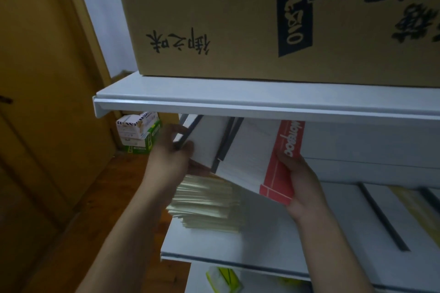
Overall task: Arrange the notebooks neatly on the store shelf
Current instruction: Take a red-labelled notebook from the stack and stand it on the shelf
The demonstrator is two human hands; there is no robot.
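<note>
The left hand (171,150) gripped the notebooks (238,150) at their 9 o'clock edge and the right hand (300,181) at 4 o'clock, holding them tilted just above the shelf (273,240), spines pointing toward 1 o'clock.

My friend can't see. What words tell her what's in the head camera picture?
Two hands hold a tilted bunch of white notebooks, one red-edged, under a white shelf: the left hand grips their left side, the right hand their lower right corner. A big cardboard box sits on that shelf; a pale paper stack lies on the lower shelf.
</note>
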